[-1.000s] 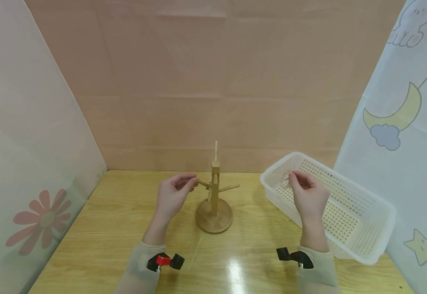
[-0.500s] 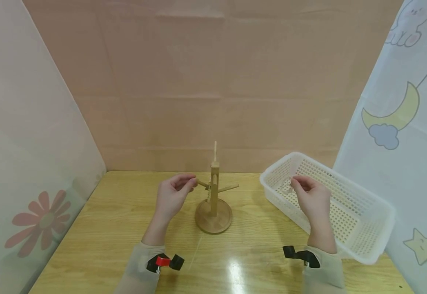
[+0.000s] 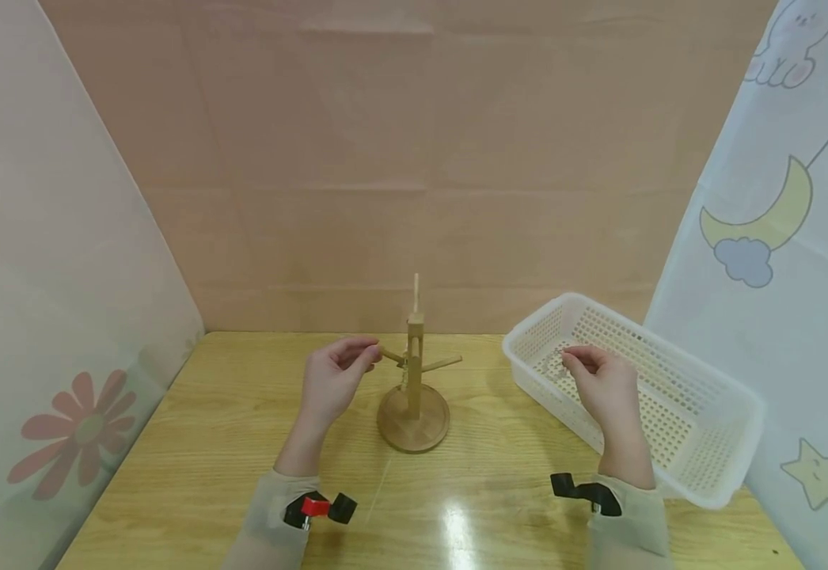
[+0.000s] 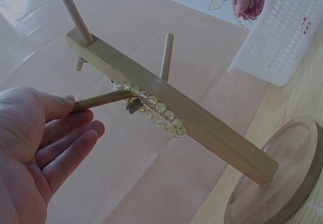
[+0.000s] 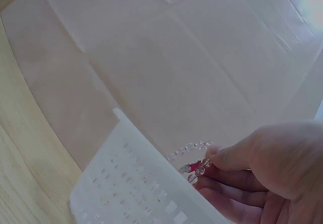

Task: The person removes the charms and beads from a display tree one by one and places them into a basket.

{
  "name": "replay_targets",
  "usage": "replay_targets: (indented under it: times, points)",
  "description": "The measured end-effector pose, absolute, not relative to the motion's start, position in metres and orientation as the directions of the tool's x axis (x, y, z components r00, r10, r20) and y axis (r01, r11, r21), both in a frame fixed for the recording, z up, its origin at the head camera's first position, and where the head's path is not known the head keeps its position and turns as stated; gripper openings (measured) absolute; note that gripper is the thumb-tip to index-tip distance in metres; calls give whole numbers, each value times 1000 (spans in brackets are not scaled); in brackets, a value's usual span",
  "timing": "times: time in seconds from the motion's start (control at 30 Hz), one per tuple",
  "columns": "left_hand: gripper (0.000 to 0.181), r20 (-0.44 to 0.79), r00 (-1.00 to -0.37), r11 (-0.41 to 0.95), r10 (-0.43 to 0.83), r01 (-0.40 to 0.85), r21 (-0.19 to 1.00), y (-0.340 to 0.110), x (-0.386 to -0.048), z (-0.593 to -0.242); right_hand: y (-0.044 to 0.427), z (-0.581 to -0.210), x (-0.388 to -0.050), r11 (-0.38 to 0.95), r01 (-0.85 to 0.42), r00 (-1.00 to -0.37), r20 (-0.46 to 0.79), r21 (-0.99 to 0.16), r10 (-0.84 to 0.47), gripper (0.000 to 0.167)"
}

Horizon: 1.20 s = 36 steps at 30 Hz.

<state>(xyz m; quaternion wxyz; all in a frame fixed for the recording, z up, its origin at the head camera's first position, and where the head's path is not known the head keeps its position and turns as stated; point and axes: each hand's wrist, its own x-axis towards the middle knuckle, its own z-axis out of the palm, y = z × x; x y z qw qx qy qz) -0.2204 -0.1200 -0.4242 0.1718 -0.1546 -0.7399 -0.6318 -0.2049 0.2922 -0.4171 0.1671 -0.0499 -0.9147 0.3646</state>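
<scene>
A wooden jewelry stand [image 3: 414, 388] with a round base and several pegs stands upright on the table. My left hand [image 3: 332, 380] pinches the end of one side peg [image 4: 103, 101] between thumb and index finger, the other fingers loosely extended. Around that peg hangs a pale yellow beaded bracelet [image 4: 160, 108] with a small metallic charm, resting against the post. At the white basket [image 3: 549, 400], my right hand [image 3: 606, 388] pinches a clear beaded bracelet [image 5: 190, 147] with a red charm. The basket's wall partly hides this bracelet in the right wrist view.
The perforated basket sits at an angle on the right of the wooden table [image 3: 229, 443]. A plain pinkish-brown backdrop [image 3: 414, 158] rises behind, and printed white cloths [image 3: 756, 332] flank both sides.
My right hand has shifted slightly down and to the right over the basket, with the clear bracelet lower in view. My left hand stays on the peg.
</scene>
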Motion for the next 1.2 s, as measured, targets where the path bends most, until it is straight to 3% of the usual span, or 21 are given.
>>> replay_targets:
  times: [0.7, 1.2]
  points:
    - [13, 451, -893, 151, 15, 448, 881, -117, -222, -426, 298, -422, -202, 743, -25, -946, 256, -669, 199, 31]
    - [13, 449, -893, 145, 10, 446, 883, -118, -221, -426, 303, -424, -204, 749, 14, -974, 162, -662, 161, 30]
